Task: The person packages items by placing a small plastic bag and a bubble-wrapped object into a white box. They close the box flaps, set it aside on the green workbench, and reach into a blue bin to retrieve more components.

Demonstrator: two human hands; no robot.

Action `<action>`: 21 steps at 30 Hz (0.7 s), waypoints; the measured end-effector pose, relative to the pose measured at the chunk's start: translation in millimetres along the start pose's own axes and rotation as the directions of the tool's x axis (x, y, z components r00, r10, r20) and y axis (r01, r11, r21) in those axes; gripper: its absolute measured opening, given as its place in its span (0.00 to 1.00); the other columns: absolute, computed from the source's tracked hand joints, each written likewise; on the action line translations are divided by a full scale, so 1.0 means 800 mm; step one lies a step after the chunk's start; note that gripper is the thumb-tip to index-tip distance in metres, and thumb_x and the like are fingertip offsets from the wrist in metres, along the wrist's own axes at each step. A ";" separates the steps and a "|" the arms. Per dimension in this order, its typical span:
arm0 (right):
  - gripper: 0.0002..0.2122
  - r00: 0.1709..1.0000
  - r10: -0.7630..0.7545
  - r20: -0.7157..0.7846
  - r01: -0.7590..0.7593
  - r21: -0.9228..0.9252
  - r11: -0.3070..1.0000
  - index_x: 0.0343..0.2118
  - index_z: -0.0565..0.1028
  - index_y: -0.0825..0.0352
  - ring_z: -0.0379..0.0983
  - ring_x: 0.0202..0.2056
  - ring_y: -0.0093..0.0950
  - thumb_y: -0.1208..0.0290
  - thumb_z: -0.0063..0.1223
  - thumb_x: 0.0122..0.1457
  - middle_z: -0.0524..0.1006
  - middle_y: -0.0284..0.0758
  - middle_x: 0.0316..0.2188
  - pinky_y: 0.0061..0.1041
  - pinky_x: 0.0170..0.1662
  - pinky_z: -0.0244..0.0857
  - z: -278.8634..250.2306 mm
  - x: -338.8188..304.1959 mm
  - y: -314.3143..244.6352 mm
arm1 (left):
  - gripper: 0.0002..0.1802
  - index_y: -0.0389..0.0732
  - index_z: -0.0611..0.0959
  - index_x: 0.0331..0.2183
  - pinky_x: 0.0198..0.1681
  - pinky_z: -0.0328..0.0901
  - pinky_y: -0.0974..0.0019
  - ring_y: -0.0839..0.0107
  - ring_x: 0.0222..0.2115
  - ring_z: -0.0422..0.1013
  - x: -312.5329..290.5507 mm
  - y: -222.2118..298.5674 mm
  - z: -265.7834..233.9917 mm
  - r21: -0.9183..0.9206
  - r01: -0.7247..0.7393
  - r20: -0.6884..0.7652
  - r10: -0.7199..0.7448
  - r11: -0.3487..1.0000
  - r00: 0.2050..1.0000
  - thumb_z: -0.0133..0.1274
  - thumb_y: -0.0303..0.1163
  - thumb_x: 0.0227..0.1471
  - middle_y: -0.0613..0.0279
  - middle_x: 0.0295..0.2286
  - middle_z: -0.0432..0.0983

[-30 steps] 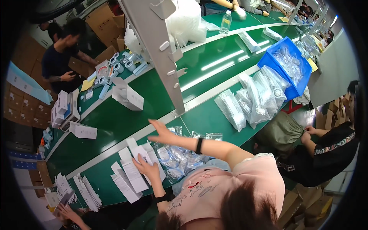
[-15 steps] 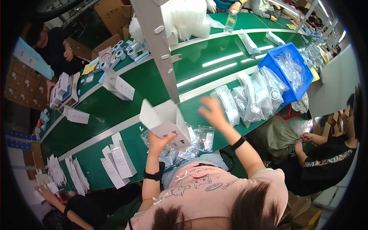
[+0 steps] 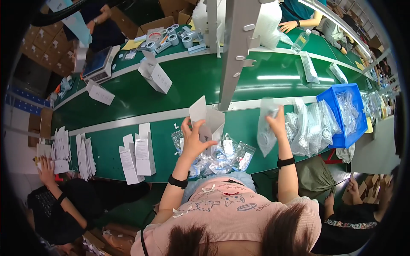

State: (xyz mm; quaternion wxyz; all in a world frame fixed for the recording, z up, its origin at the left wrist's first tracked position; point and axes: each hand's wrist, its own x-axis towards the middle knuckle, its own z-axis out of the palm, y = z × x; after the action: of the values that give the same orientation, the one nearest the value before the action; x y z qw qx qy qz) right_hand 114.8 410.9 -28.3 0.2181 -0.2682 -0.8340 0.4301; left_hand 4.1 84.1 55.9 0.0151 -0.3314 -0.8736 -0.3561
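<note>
My left hand (image 3: 194, 140) grips an open white carton (image 3: 215, 121) with its flap standing up, above the bench. To the right, my right hand (image 3: 278, 122) has its fingers closed on a clear bubble-wrap pouch (image 3: 265, 138), held up beside a row of similar pouches (image 3: 314, 128). What the held pouch contains is too blurred to make out. Under the carton, close to my body, lies a heap of small clear zip bags (image 3: 213, 162) with white and blue contents.
A blue bin (image 3: 337, 138) of clear packets stands right of the pouches. A metal post (image 3: 232, 59) rises beyond the carton. Upright white cartons (image 3: 145, 155) and flat carton stacks (image 3: 85, 158) are at left. Co-workers sit on both sides; one's hand (image 3: 46, 170) rests at far left.
My right hand, empty before, now holds a bubble-wrap pouch lifted from the row. The carton stays in my left hand. The whole view has swung, shifting the bench in the picture.
</note>
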 end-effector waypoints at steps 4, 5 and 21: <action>0.27 0.973 0.212 -0.088 -0.011 0.904 0.427 0.49 0.56 0.65 0.61 0.43 0.28 0.76 0.51 0.44 0.64 0.35 0.40 0.30 0.44 0.60 0.025 -0.015 -0.201 | 0.41 0.44 0.58 0.44 0.45 0.55 0.55 0.47 0.43 0.55 -0.015 0.004 0.024 -0.105 0.114 -0.128 -0.127 0.988 0.984 0.64 0.30 0.27 0.46 0.44 0.50; 0.26 0.950 0.241 -0.199 0.099 0.923 0.372 0.49 0.56 0.65 0.61 0.43 0.28 0.76 0.51 0.45 0.63 0.36 0.41 0.30 0.45 0.58 0.043 -0.017 -0.233 | 0.41 0.44 0.58 0.44 0.45 0.55 0.55 0.47 0.43 0.55 -0.016 0.004 0.029 -0.108 0.114 -0.121 -0.127 0.988 0.985 0.64 0.30 0.27 0.46 0.44 0.50; 0.08 0.629 -0.769 0.115 0.778 -0.072 0.625 0.29 0.71 0.67 0.62 0.42 0.34 0.75 0.52 0.43 0.66 0.42 0.38 0.28 0.44 0.56 0.088 -0.064 -0.275 | 0.37 0.42 0.56 0.36 0.48 0.53 0.56 0.53 0.46 0.55 -0.033 -0.032 0.032 -0.534 -0.107 -0.279 -0.055 0.839 0.959 0.65 0.28 0.27 0.43 0.46 0.52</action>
State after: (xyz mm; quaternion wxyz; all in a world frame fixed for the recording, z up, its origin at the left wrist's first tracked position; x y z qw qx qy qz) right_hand 54.7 229.4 110.8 0.3352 0.1198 -0.8989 0.2555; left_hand 15.0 71.9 14.2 0.0500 -0.2796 -0.7207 -0.6324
